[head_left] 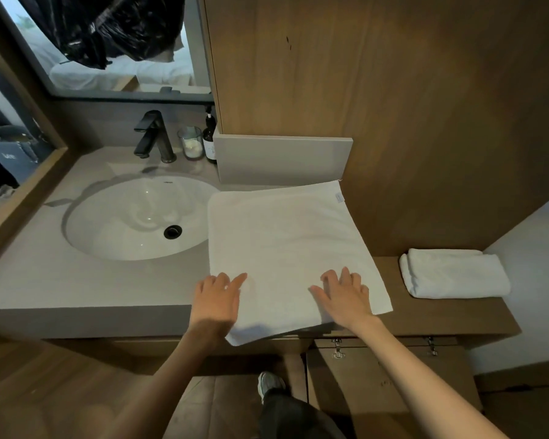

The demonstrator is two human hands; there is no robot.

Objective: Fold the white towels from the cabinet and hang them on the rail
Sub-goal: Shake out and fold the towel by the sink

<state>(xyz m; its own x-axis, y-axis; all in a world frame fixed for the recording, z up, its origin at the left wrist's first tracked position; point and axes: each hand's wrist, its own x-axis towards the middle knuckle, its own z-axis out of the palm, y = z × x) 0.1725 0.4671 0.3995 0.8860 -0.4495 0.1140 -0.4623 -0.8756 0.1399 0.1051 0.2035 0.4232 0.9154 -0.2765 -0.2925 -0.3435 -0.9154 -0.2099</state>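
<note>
A white towel [286, 245] lies spread flat on the counter to the right of the sink, its near edge hanging slightly over the counter front. My left hand [217, 301] rests palm down on its near left part, fingers apart. Palm down too, my right hand [346, 296] presses the near right part with fingers spread. Neither hand grips the cloth. A second white towel [454, 272], folded into a thick rectangle, sits on the wooden ledge at the right. No rail is in view.
A white oval sink [108, 223] with a black tap [154, 136] fills the counter's left. A glass [191, 142] and a dark bottle [210, 137] stand behind it. A wooden cabinet wall [393, 90] rises at the back. My shoe [268, 384] shows below.
</note>
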